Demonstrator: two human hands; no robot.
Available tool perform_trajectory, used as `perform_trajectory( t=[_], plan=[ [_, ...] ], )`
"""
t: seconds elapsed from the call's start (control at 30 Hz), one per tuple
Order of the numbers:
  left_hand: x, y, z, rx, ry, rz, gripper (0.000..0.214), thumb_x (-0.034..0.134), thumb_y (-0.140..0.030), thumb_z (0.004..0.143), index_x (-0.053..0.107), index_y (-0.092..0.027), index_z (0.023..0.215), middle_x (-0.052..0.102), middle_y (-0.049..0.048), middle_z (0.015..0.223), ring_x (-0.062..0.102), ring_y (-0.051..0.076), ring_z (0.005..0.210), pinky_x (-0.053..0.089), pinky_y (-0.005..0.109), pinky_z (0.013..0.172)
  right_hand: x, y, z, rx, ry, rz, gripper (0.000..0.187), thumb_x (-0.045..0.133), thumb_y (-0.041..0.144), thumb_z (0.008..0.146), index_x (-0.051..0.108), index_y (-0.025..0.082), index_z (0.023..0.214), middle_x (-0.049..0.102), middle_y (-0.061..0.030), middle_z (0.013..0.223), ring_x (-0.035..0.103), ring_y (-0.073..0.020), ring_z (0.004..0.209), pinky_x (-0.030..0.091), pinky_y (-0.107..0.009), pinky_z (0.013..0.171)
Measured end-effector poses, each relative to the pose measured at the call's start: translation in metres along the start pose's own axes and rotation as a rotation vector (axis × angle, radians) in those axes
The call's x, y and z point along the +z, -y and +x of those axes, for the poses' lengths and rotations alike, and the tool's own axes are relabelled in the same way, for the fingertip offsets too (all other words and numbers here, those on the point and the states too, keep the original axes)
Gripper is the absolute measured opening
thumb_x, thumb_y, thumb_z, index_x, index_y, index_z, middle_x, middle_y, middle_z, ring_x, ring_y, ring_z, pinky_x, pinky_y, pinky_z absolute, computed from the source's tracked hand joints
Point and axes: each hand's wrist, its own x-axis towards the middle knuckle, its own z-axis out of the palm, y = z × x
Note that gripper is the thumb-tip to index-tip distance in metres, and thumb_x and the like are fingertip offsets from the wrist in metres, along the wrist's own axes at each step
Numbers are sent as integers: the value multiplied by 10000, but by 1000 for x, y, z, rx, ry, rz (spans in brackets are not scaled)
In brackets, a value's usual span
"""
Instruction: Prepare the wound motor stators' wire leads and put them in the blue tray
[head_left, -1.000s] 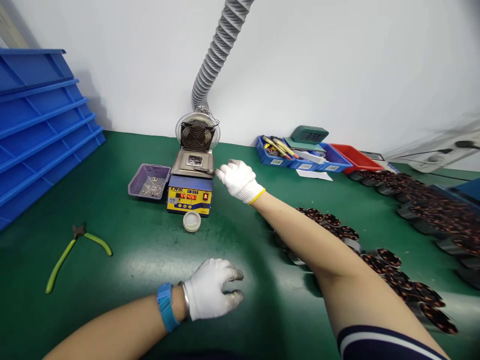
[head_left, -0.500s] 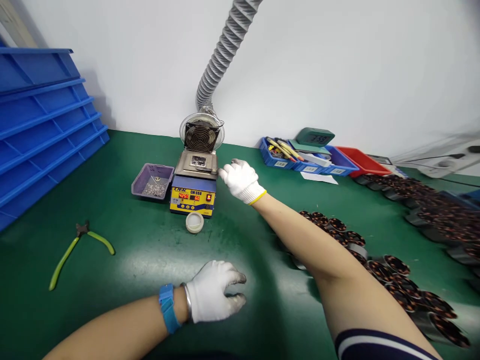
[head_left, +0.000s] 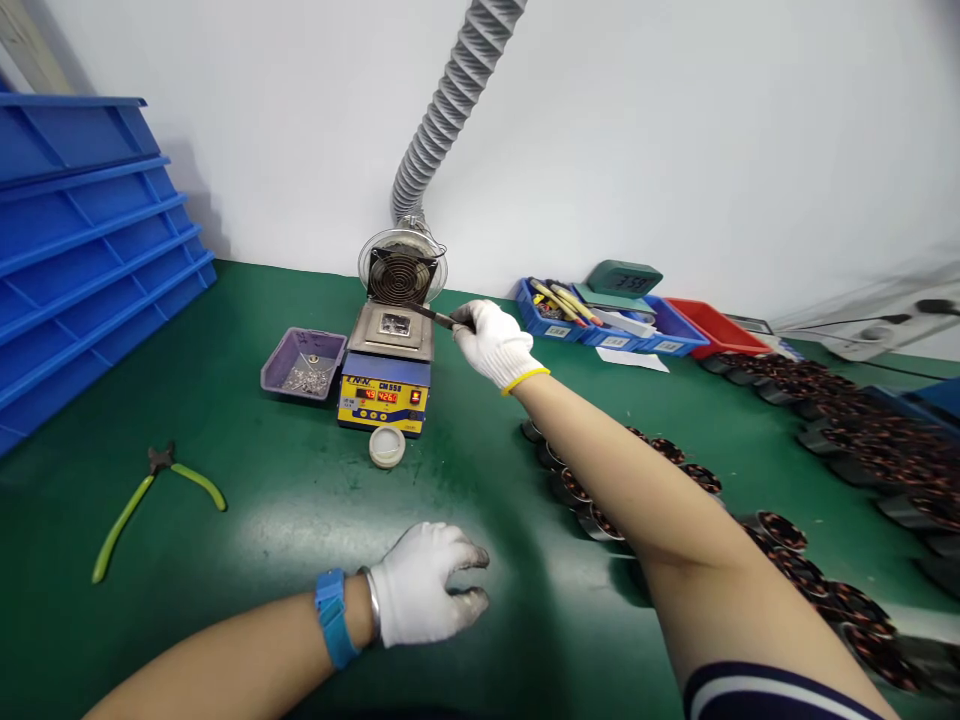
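My right hand [head_left: 491,340], in a white knit glove, is closed round a thin dark strip-like tool [head_left: 439,318]. The tool's far end reaches over the top of the solder pot [head_left: 384,390], near the square of shiny molten metal [head_left: 394,324]; whether it touches the pot I cannot tell. My left hand [head_left: 429,585], also gloved and stained at the fingertips, rests low over the green table with thumb and fingers apart and nothing between them. Nearest to it is a small round whitish dish [head_left: 387,447] in front of the pot.
A purple tray [head_left: 304,365] with metal bits stands left of the pot. Green-handled cutters [head_left: 161,462] lie farther left, below stacked blue crates [head_left: 90,230]. A fume hose [head_left: 457,100] hangs behind. Rows of copper-wound motor parts [head_left: 784,530] and blue bins [head_left: 551,325] are at right.
My right hand has turned and shifted slightly right, and the dark tool now shows stretched over the pot's top. The pot's display digits differ. My left hand stays put.
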Motion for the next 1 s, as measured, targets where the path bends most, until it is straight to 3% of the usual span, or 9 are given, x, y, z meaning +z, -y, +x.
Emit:
perform_trajectory(
  t=[0.13,0.37,0.6,0.8,1.0],
  plan=[
    [0,0,1,-5,5,2,345,682,-373,808,715,-204,1107,734,63,1018,680,249,939,528,353,843,-11,11,11,86,121,-5,298,565,323,867,719,240,1108,732,-71,1102,659,-301,1071,512,-392,840],
    [-5,-3,2,-20,28,11,346,695,-368,805,717,-201,1107,733,64,1000,683,246,922,522,339,815,-20,26,19,49,233,-33,292,600,346,847,769,252,1066,748,-62,988,688,-252,949,509,-361,831],
    [-5,-4,2,3,27,59,302,690,-349,817,703,-207,1084,717,63,972,669,212,895,512,296,791,-19,38,22,196,327,244,156,645,273,806,766,181,845,671,-21,615,655,-166,595,517,-294,668],
    [-7,-5,3,-16,40,38,315,697,-351,803,721,-200,1079,734,60,970,688,230,895,518,313,789,0,41,15,294,319,479,122,625,240,833,713,177,777,644,7,566,631,-128,502,524,-227,563],
    [-7,-5,2,-24,47,36,333,696,-359,810,720,-197,1099,737,66,990,689,232,912,520,317,800,4,54,2,393,324,699,125,611,190,844,660,176,730,592,24,519,584,-109,459,521,-202,498]
  ],
)
